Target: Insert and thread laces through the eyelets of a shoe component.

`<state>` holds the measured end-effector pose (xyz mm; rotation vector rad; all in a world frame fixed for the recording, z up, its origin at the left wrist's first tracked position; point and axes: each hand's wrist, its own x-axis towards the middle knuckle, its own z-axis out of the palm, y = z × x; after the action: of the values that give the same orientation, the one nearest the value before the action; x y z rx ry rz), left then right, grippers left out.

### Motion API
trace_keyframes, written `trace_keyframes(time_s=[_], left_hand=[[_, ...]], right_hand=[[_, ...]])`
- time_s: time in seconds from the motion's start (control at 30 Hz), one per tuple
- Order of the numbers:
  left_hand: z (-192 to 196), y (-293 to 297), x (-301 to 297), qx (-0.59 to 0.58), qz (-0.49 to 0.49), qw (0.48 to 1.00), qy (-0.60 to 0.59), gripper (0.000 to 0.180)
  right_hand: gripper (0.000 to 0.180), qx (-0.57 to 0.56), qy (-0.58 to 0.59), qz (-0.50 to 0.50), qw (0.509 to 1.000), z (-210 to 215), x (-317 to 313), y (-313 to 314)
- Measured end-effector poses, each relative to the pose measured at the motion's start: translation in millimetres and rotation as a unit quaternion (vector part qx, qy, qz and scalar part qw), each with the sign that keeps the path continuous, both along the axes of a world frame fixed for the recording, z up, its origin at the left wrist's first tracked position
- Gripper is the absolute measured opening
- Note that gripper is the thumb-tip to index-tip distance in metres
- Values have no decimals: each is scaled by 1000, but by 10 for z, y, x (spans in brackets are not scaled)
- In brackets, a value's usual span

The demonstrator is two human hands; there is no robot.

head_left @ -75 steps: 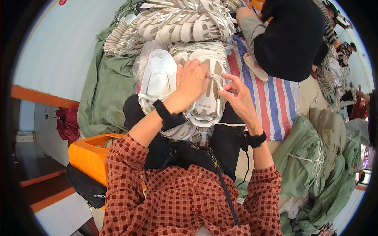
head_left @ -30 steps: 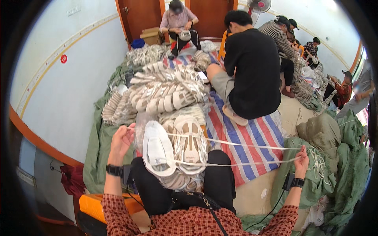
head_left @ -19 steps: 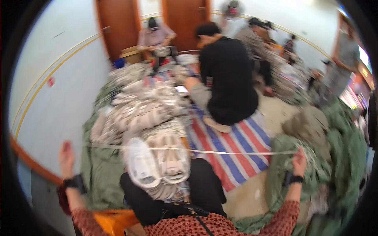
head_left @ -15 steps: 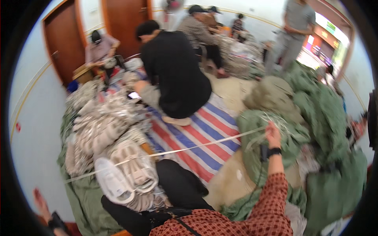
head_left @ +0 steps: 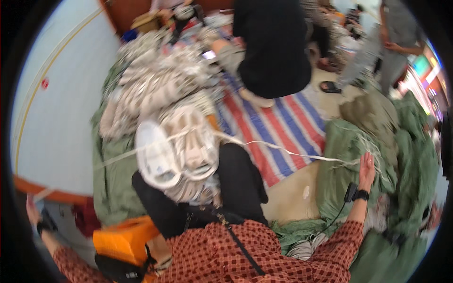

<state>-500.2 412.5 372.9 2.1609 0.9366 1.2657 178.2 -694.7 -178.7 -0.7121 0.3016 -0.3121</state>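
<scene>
A long white strap (head_left: 276, 147) runs across a bundle of beige and white shoes (head_left: 193, 141) on my lap. The bundle has a pale, sole-shaped white piece (head_left: 155, 158) on its left side. Out at the far left, my left hand (head_left: 33, 210) is closed at the strap's left end, somewhat blurred. My right hand (head_left: 366, 172) is raised at the right with its fingers pinched on the other end, beside a green sack (head_left: 337, 151) with loose white strands. Between the shoes and my right hand the strap hangs slack and wavy.
A heap of similar shoes (head_left: 155, 85) lies ahead on the left. Beyond it, a person in black (head_left: 273, 47) crouches on a striped sheet (head_left: 283, 118). An orange stool (head_left: 120, 240) stands at my left hip. More green sacks (head_left: 415, 155) line the right side.
The strap, earlier stretched straight to my right hand, has gone slack on that side. My view has swung down and left, bringing my left forearm and the orange stool into sight.
</scene>
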Motion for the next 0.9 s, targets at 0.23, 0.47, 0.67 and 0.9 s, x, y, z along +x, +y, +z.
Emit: trace_keyframes(time_s=[0.23,0.47,0.67,0.9], left_hand=[[-2825,-899,2739,-403,-134,901,91,14],[-3146,-3391,3940,-427,-399,783,213,14],[-3641,-3666,4454,-366,-428,810,167,15],[-3921,-3600,4721,-428,-423,790,122,19]], right_hand=[[30,-357,23,466,809,1196,-626,3198],[16,-446,-127,547,697,1490,-648,4843],[11,-364,-179,449,796,1330,-578,5573],[12,-350,-123,519,770,1262,-431,5856]])
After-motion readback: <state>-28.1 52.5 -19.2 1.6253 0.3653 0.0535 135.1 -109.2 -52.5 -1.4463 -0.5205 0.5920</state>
